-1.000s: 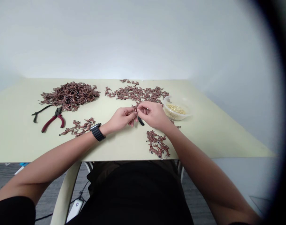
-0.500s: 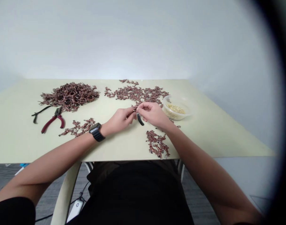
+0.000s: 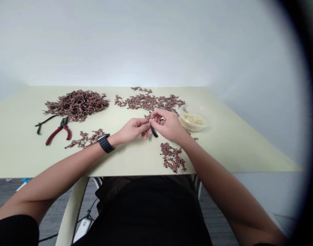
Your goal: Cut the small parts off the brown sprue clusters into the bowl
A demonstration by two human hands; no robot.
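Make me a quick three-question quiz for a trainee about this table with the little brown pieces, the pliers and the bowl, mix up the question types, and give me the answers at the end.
1. True or false: the red-handled pliers lie to the left of the clear bowl.

2. Multiple choice: which of these is nearest the person's right hand?
A) the big brown heap
B) the clear bowl
C) the red-handled pliers

3. Fill in the blank: the black watch is worn on the person's ____ wrist.

Key: 1. True. 2. B. 3. Left.
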